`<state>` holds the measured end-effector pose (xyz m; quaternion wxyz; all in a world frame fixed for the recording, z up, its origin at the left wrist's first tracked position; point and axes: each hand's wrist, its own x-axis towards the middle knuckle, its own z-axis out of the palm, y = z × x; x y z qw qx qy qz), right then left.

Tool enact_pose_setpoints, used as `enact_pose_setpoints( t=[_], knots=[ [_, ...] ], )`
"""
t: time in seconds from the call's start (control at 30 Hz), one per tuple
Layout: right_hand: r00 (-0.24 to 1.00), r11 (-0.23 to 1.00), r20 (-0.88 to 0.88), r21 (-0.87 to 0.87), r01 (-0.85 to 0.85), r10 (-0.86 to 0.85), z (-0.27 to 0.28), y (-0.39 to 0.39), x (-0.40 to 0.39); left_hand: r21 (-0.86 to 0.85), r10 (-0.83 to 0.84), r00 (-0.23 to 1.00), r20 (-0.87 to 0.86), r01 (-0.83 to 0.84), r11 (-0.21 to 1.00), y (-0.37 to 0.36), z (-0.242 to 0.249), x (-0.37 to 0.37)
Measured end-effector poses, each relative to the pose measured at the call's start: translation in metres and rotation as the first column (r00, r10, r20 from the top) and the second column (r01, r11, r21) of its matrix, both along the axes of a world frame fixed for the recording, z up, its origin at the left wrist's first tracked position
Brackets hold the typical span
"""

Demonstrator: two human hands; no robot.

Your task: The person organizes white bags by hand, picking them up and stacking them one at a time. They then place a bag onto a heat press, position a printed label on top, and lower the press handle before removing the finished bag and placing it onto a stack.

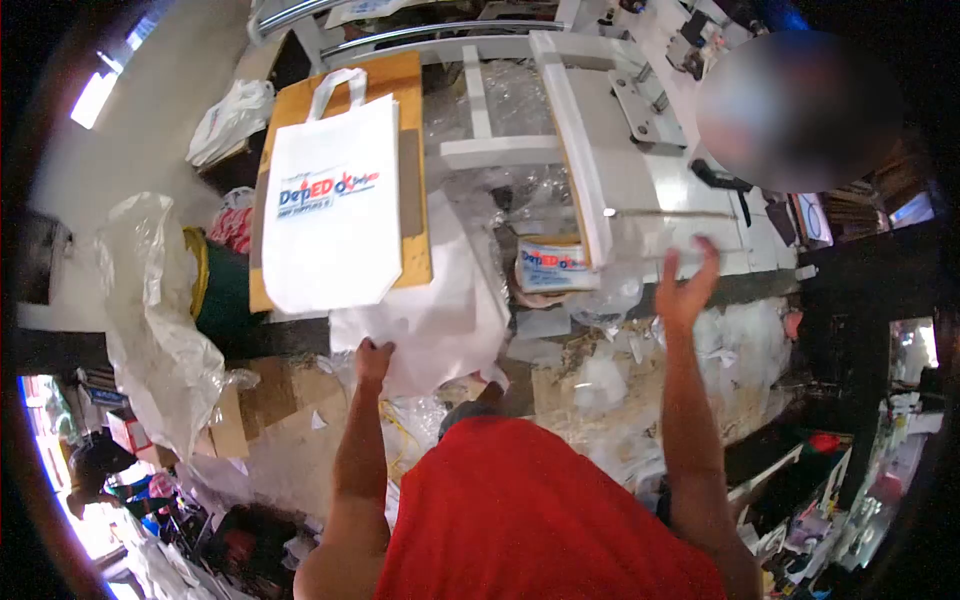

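My left hand (374,360) is closed on the lower left edge of a plain white bag (445,310), which hangs below the board's edge. Just above it, a white tote bag (340,245) with printed lettering lies flat on a wooden board (415,130), its handles toward the far end. My right hand (688,282), a little blurred, is raised at the right with fingers apart and nothing in it. Between the hands, a small printed piece (550,268) with similar lettering sits beside the white frame.
A white frame (570,140) with a long bar stands right of the board. Clear plastic (160,320) hangs at the left by a green bin (225,290). Cardboard (285,405) and plastic scraps cover the floor. A blurred shape (800,110) is at the upper right.
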<state>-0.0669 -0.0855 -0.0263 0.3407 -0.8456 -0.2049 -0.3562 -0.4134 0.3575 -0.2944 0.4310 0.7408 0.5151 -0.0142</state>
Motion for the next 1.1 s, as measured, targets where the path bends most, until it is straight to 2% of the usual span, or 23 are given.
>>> enact_pose_setpoints(
  t=[0.03, 0.07, 0.1, 0.17, 0.2, 0.23, 0.27, 0.3, 0.33, 0.4, 0.47, 0.5, 0.57, 0.6, 0.67, 0.7, 0.77, 0.83, 0.87, 0.9, 0.93, 1.0, 1.1],
  knots=[
    [0.995, 0.998, -0.09, 0.04, -0.047, 0.051, -0.038, 0.001, -0.035, -0.268, -0.003, 0.972, 0.233, 0.067, 0.961, 0.0, 0.0, -0.013],
    [0.895, 0.989, -0.433, 0.144, -0.044, 0.103, -0.05, 0.015, -0.081, -0.256, -0.007, 0.972, 0.234, 0.068, 0.964, -0.011, 0.017, -0.026],
    [0.702, 0.893, -0.615, 0.443, -0.071, 0.361, -0.144, 0.001, -0.101, -0.23, -0.09, 0.906, 0.414, 0.2, 0.952, -0.033, 0.051, -0.033],
    [0.263, 0.962, -0.936, 0.262, 0.077, 0.234, -0.147, 0.019, -0.159, -0.168, -0.171, 0.795, 0.582, 0.323, 0.931, -0.064, 0.107, -0.049],
    [0.265, 0.96, -0.933, 0.271, 0.074, 0.243, -0.129, 0.024, -0.184, -0.254, -0.126, 0.739, 0.662, 0.38, 0.89, -0.074, 0.129, -0.061],
    [0.01, 0.823, -0.89, 0.425, 0.377, 0.455, -0.091, 0.03, -0.206, -0.285, -0.102, 0.707, 0.7, 0.407, 0.868, -0.085, 0.157, -0.069],
    [-0.093, 0.72, -0.807, 0.461, 0.519, 0.584, -0.08, 0.03, -0.223, -0.316, -0.074, 0.676, 0.733, 0.436, 0.843, -0.095, 0.187, -0.076],
    [-0.169, 0.609, -0.706, 0.434, 0.664, 0.688, -0.069, 0.03, -0.239, -0.551, 0.171, 0.712, 0.682, 0.346, 0.759, -0.107, 0.224, -0.077],
    [-0.26, 0.741, -0.736, 0.454, 0.495, 0.625, -0.07, 0.022, -0.25, -0.75, 0.397, 0.72, 0.57, 0.257, 0.61, -0.112, 0.247, -0.079],
    [-0.329, 0.835, -0.77, 0.468, 0.29, 0.546, -0.064, 0.01, -0.264, -0.735, 0.383, 0.738, 0.555, 0.22, 0.641, -0.107, 0.261, -0.088],
    [-0.245, 0.566, -0.512, 0.769, 0.298, 0.824, -0.026, 0.004, -0.27, -0.569, 0.242, 0.749, 0.617, 0.212, 0.794, -0.098, 0.271, -0.086],
    [-0.067, 0.604, -0.6, 0.795, 0.056, 0.797, -0.004, 0.002, -0.265, -0.561, 0.243, 0.738, 0.629, 0.215, 0.8, -0.089, 0.288, -0.081],
    [0.043, 0.636, -0.654, 0.747, 0.193, 0.755, 0.084, 0.019, -0.261, -0.525, 0.132, 0.831, 0.54, 0.21, 0.825, -0.07, 0.342, -0.07],
    [0.122, 0.603, -0.615, 0.788, 0.125, 0.779, 0.105, 0.028, -0.242, -0.561, 0.231, 0.738, 0.634, 0.235, 0.794, -0.062, 0.356, -0.056],
    [0.361, 0.663, -0.583, 0.733, -0.152, 0.728, 0.154, 0.065, -0.201, -0.264, -0.038, 0.682, 0.731, 0.333, 0.905, -0.015, 0.378, -0.017],
    [0.356, 0.639, -0.55, 0.739, -0.213, 0.755, 0.19, 0.088, -0.179, 0.0, -0.185, 0.688, 0.702, 0.26, 0.965, 0.001, 0.421, 0.004],
    [0.681, 0.78, -0.416, 0.485, -0.394, 0.603, 0.273, 0.148, -0.157, 0.392, -0.332, 0.718, 0.613, 0.089, 0.916, 0.05, 0.499, 0.043],
    [0.801, 0.67, 0.043, 0.522, -0.528, 0.597, 0.324, 0.199, -0.139, 0.7, -0.536, 0.493, 0.685, -0.244, 0.671, 0.092, 0.576, 0.049],
    [0.769, 0.648, 0.347, 0.415, -0.639, 0.536, 0.348, 0.223, -0.136, 0.387, -0.402, -0.043, 0.914, -0.197, 0.901, 0.108, 0.601, 0.057],
    [0.612, 0.616, 0.563, 0.217, -0.757, 0.555, 0.362, 0.228, -0.119, 0.551, -0.653, -0.053, 0.755, -0.489, 0.676, 0.122, 0.627, 0.05],
    [0.708, 0.691, 0.57, 0.307, -0.654, 0.417, 0.362, 0.253, -0.125, 0.617, -0.855, -0.027, 0.517, -0.681, 0.394, 0.136, 0.642, 0.048],
    [0.779, 0.747, 0.548, 0.371, -0.552, 0.304, 0.341, 0.315, -0.125, 0.576, -0.857, -0.079, 0.509, -0.709, 0.407, 0.169, 0.628, 0.064],
    [0.888, 0.873, 0.258, 0.215, -0.437, 0.381, 0.211, 0.395, -0.072, 0.89, -0.631, 0.705, 0.324, -0.453, -0.05, 0.234, 0.517, 0.108]
  ],
)
